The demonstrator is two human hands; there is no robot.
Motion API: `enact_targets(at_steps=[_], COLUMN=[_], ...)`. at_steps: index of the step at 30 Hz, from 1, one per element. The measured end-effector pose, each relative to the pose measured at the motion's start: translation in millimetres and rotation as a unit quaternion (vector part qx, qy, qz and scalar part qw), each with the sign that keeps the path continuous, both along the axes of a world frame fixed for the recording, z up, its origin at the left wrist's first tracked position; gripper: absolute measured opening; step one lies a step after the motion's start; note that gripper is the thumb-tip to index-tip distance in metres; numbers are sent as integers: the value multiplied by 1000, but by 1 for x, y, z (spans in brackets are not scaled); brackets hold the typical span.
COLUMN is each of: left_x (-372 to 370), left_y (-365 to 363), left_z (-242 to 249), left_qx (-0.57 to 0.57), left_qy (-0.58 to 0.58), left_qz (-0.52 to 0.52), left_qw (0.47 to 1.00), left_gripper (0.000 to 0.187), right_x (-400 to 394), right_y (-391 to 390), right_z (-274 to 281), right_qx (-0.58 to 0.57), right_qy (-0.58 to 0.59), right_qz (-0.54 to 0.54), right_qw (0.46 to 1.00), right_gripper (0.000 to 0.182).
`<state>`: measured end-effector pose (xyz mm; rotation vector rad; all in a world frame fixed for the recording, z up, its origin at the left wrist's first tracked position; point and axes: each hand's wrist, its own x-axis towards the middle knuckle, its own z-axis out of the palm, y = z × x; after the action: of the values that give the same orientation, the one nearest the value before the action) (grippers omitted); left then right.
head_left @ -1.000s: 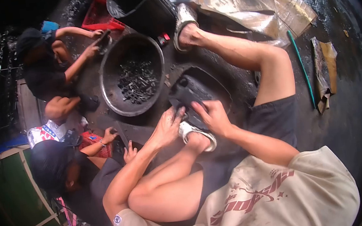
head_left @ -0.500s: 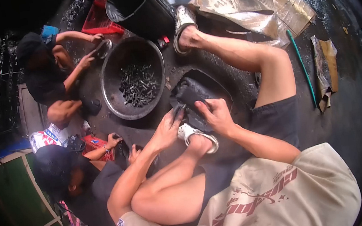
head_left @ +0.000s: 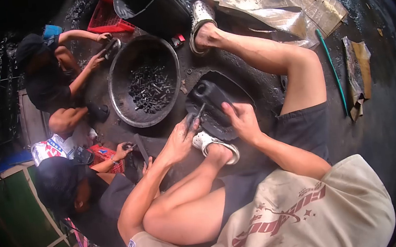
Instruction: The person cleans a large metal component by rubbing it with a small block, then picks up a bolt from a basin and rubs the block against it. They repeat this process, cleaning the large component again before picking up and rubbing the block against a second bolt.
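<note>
Sitting low on the floor: the person works over a black part (head_left: 213, 103) propped against the near shoe (head_left: 210, 144), which seems to steady it.
Left hand (head_left: 180, 137): closed around a thin metal tool (head_left: 198, 112), tip angled onto the part.
Right hand (head_left: 241, 118): fingers curled over the part's edge, pinning it down.
Part: dark, greasy, boxy with rounded corners, lying on a curved black tray (head_left: 241, 94).
Basin (head_left: 119, 74): round, dull metal, just beyond, holding a heap of small dark bolts (head_left: 151, 87) within reach.
Floor (head_left: 383, 117): wet, grimy.
Others: two people crouch to the left with their own pieces.
</note>
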<state>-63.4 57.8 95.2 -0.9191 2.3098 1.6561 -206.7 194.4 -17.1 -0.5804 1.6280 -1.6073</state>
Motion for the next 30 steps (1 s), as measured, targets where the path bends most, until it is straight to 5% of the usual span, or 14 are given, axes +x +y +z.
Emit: enact_targets(at_steps=[2, 5, 9, 13, 17, 21, 30], left_x=[-1, 13, -4, 22, 19, 34, 18], left_y=[2, -7, -3, -11, -7, -11, 4], left_z=[4, -15, 1, -27, -24, -44, -27], left_qx=[0, -51, -6, 19, 348, 451, 341], left_qy=[-27, -45, -52, -28, 25, 33, 1], left_qz=[-17, -48, -28, -13, 200, 250, 262], left_qw=[999, 997, 998, 999, 916, 856, 903], left_gripper=[38, 39, 41, 43, 36, 32, 37], right_x=[6, 10, 0, 8, -6, -3, -3], right_y=[-3, 28, -3, 27, 15, 16, 4], right_z=[15, -23, 19, -34, -51, -59, -10], right_qx=[-27, 98, -14, 147, 131, 158, 74], right_qy=[-32, 59, -26, 41, 4, 7, -61], right_qz=[24, 69, -20, 65, -3, 37, 36], right_qw=[999, 991, 999, 986, 991, 987, 995], right_gripper=[53, 53, 56, 63, 66, 67, 65])
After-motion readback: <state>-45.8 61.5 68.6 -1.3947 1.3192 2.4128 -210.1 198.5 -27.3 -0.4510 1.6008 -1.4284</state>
